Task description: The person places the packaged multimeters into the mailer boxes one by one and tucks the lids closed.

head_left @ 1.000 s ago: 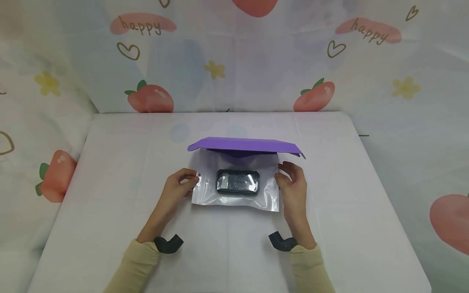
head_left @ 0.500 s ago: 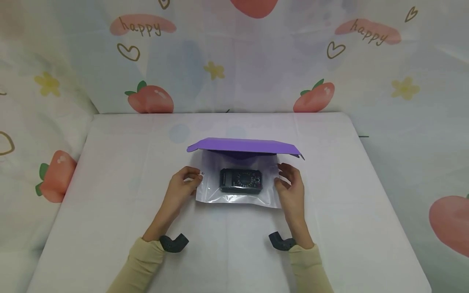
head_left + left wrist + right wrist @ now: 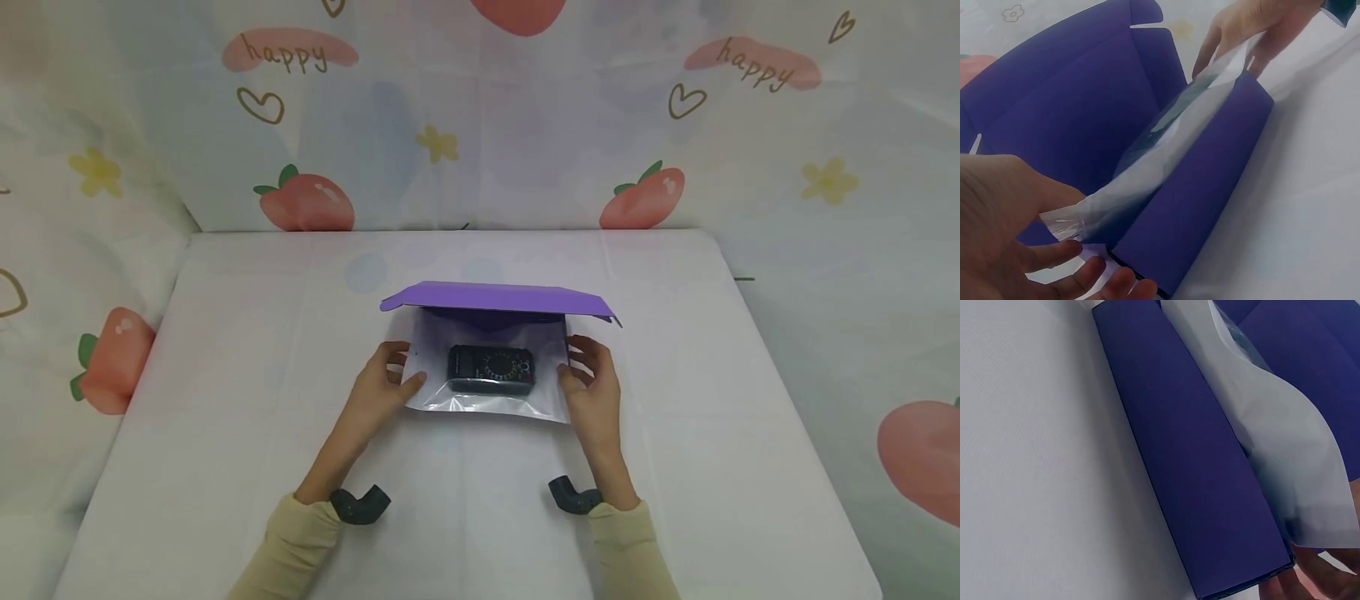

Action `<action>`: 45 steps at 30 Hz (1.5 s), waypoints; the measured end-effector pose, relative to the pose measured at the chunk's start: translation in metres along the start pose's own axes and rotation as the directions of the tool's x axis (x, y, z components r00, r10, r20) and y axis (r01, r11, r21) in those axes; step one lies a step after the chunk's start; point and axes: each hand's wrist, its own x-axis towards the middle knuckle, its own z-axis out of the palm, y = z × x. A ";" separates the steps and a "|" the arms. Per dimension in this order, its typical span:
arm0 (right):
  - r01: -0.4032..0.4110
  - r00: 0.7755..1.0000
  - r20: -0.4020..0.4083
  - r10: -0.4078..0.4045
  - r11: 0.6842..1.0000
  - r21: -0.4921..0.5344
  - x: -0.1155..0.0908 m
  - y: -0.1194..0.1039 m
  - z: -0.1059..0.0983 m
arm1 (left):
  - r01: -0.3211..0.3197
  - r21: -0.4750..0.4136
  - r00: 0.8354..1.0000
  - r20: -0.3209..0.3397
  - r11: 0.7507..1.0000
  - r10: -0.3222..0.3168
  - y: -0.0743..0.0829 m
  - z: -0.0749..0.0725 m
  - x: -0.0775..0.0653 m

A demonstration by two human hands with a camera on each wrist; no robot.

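A clear-fronted plastic bag [image 3: 435, 367] with a black multimeter [image 3: 491, 369] inside lies at the mouth of a purple cardboard box [image 3: 491, 297], whose lid stands raised behind it. At the bag's left edge, my left hand [image 3: 378, 387] pinches it, thumb on top and fingers beside the box end; the left wrist view shows the bag [image 3: 1207, 112] tilted over the box's front wall [image 3: 1197, 187]. My right hand [image 3: 596, 396] grips the opposite edge. From the right wrist, the bag [image 3: 1297, 437] bulges above the front wall [image 3: 1191, 450], and only some fingers [image 3: 1322, 575] show.
The box rests on a white-covered table [image 3: 465, 508]. A printed cloth backdrop [image 3: 525, 108] hangs behind and at both sides. Black wrist-worn devices, such as the left one [image 3: 360, 505], sit on both wrists.
The bag has shifted slightly right and back toward the box, and its front edge sits farther from me. My left hand has moved right with it, its thumb now farther over the bag.
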 end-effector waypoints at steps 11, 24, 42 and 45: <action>-0.158 0.983 0.096 0.159 0.987 -0.021 -0.018 -0.009 -0.010 | -0.037 0.000 0.999 -0.030 0.999 0.037 -0.002 0.008 -0.003; -0.188 0.972 0.120 0.203 0.974 -0.125 -0.026 -0.007 -0.003 | -0.038 0.004 0.999 -0.014 0.999 0.038 0.005 0.013 -0.010; -0.140 0.986 0.061 0.155 0.969 -0.204 -0.022 -0.005 0.002 | -0.168 0.296 0.968 -0.129 0.940 0.214 0.005 0.029 -0.009; -0.131 0.988 0.052 0.146 0.965 -0.226 -0.021 -0.006 0.003 | -0.184 0.349 0.960 -0.136 0.919 0.244 0.006 0.030 -0.011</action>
